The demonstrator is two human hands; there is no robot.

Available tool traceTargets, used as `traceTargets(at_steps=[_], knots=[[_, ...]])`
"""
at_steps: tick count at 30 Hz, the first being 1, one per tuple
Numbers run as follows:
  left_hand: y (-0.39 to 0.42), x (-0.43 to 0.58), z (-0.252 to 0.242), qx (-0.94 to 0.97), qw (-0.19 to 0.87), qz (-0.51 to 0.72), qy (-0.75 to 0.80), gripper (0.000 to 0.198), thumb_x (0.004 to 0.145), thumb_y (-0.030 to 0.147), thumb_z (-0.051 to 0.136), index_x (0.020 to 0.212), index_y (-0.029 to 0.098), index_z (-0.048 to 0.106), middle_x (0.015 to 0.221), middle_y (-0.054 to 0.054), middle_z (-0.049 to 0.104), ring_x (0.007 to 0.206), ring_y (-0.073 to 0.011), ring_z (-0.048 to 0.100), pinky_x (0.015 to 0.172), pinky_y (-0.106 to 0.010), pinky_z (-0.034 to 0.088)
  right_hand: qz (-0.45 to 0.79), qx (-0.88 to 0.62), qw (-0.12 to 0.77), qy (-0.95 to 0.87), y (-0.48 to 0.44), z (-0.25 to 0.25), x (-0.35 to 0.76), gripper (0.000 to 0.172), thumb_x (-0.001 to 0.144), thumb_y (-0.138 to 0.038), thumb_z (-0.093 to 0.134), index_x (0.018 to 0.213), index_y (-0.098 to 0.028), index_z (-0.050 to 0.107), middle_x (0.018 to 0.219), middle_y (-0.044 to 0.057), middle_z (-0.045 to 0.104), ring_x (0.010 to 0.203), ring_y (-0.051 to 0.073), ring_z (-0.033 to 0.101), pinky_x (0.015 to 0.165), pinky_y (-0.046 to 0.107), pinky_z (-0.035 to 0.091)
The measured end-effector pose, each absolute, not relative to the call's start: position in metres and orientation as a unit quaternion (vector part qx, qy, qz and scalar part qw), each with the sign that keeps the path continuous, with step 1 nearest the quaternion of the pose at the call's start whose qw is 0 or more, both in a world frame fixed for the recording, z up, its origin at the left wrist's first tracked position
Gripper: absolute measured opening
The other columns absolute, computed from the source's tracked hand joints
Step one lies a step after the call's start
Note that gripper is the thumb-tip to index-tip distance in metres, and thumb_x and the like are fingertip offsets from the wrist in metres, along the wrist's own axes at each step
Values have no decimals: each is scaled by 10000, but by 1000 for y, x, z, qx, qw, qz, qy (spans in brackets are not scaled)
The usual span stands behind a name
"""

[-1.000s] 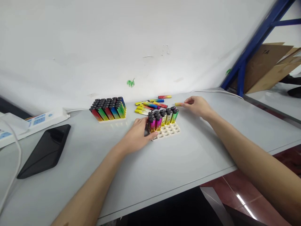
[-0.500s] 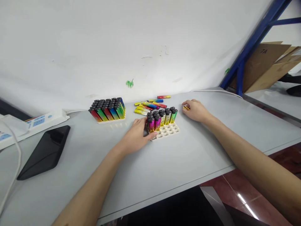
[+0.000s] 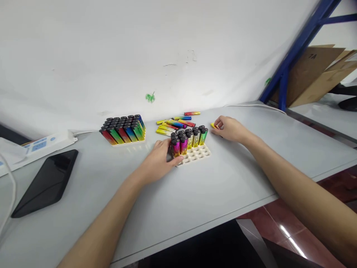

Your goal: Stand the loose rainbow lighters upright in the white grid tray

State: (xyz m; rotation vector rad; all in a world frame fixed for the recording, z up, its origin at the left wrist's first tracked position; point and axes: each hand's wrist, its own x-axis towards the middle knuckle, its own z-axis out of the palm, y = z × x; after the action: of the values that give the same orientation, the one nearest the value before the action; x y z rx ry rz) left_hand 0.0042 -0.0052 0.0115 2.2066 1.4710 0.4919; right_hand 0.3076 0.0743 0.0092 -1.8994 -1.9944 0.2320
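Observation:
My left hand [image 3: 160, 160] grips the left end of a white perforated tray [image 3: 198, 155], fingers behind and thumb at the front corner. Shiny lighters with black tops [image 3: 183, 145], pink, gold and green, stand upright in its left and back holes; the front right holes show bare. Right of the tray, just above the table, my right hand [image 3: 229, 128] pinches a yellow lighter [image 3: 214, 125], mostly covered by the fingers. Behind the tray lies a loose pile of metallic lighters [image 3: 176, 123] in yellow, red and blue.
A second tray packed with upright lighters [image 3: 124, 130] stands at the back left. A black phone [image 3: 47, 182] and a white power strip [image 3: 41, 147] with a cable lie on the left. The white wall bounds the table behind; a blue frame [image 3: 283, 85] and cardboard boxes [image 3: 315, 74] stand right.
The lighter in my right hand has turned, now showing a yellow end beyond the fingertips. My left hand keeps its hold on the tray. The view has shifted slightly.

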Motion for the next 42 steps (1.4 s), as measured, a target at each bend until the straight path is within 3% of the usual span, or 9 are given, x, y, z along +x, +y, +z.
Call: traceTargets(at_steps=[4,10,15,23,27,31,34,39,42], knots=[[-6,5,12,796,219,172,537,482,929,488,593,1316,209,519,1261,-117,619,1257,-332,518,1034,-458,475,65,-706,124,-694,74,10,310,395,851,-464,679,1150,-206,656,1059,103,758,939,287,698,747,375,496],[-6,4,11,797,217,170,538,489,940,501,583,1321,202,517,1272,-116,618,1263,-325,516,1043,-443,467,66,-740,28,-669,70,21,314,283,815,-522,681,769,-244,711,805,118,748,781,326,703,623,399,442],[-6,4,11,794,225,177,536,501,942,499,587,1346,214,510,1290,-110,611,1287,-323,506,1062,-440,454,106,-712,196,-666,69,23,313,188,753,-385,766,815,-217,708,876,84,760,779,262,687,631,361,481],[-5,3,9,797,215,175,536,480,927,488,598,1312,210,524,1248,-103,631,1231,-322,529,1014,-430,477,422,-504,532,-533,69,27,304,153,892,-319,681,799,-219,612,819,39,701,729,176,680,731,351,597],[-5,4,9,796,214,175,538,485,933,500,589,1320,215,528,1260,-104,627,1237,-324,525,1021,-437,473,489,-482,547,-480,63,29,295,161,882,-284,685,832,-236,540,590,-63,463,435,90,428,416,226,394],[-5,4,10,795,223,178,536,493,937,499,587,1335,216,526,1275,-106,622,1272,-322,513,1042,-434,463,529,-468,535,-463,62,27,292,254,915,-450,646,852,-206,614,550,-90,276,409,59,181,368,204,151],[-5,4,10,795,223,179,536,498,935,502,588,1334,212,524,1274,-110,622,1278,-326,510,1044,-440,461,568,-451,527,-443,65,24,292,463,955,-591,501,771,-181,615,546,-70,292,416,71,195,366,225,178],[-4,3,8,797,214,176,537,493,932,516,590,1318,215,529,1258,-107,623,1242,-325,527,1020,-432,471,573,-442,529,-443,64,24,289,372,895,-548,665,808,-203,558,649,-39,476,466,79,392,397,208,273],[-4,3,8,798,214,179,535,486,933,504,594,1317,213,530,1262,-107,624,1242,-324,528,1022,-428,467,575,-439,521,-453,60,26,286,370,872,-485,738,802,-229,480,564,-85,397,418,65,293,394,197,212]])
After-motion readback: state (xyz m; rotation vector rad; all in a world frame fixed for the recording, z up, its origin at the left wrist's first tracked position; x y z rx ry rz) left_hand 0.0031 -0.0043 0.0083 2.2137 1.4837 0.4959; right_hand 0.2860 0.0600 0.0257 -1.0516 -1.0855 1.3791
